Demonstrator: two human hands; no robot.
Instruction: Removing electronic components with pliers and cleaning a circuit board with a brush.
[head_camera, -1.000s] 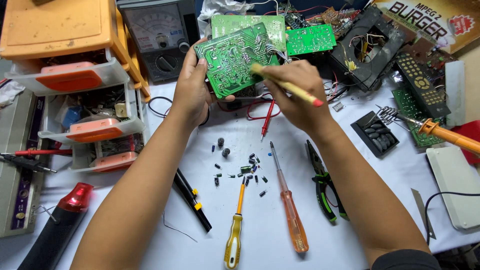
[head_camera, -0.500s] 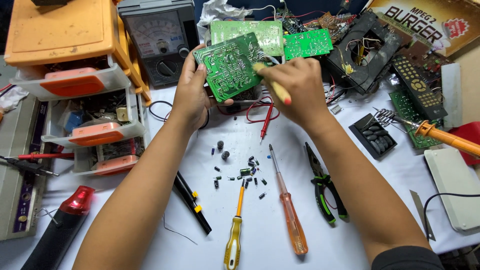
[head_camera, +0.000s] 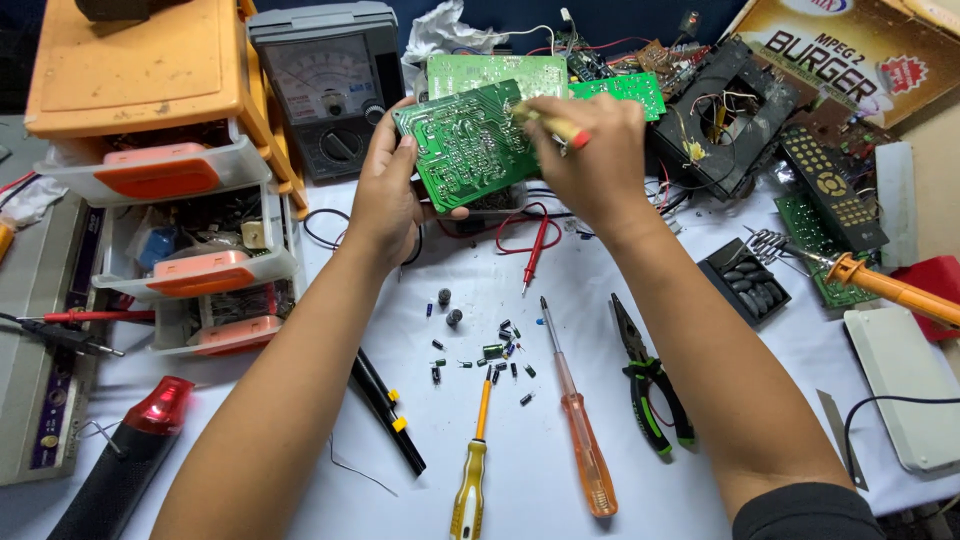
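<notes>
The green circuit board (head_camera: 468, 146) sits at 12 o'clock above the white table (head_camera: 700, 300), tilted with its soldered underside toward the camera, probably so the joints can be read and reached. The left hand (head_camera: 385, 195) grips its left edge, thumb curled under the lower rim, fingers wrapped behind. The right hand (head_camera: 590, 160) is clenched around a yellow-handled tool with a red end (head_camera: 556, 126), its tip meeting the board's upper right corner.

At 6 o'clock below the board lie scattered small components (head_camera: 490, 352), gathered in 1 loose patch. Beside them, handles toward the person, lie 2 screwdrivers: a yellow one (head_camera: 470, 470) and an orange one (head_camera: 578, 440), with green-handled pliers (head_camera: 650, 390) at 4 o'clock. At 1 o'clock a flat brown carton with white lettering and a red starburst sticker (head_camera: 840, 50) leans behind the clutter. At 11 o'clock stands a grey analog meter (head_camera: 325, 85).
</notes>
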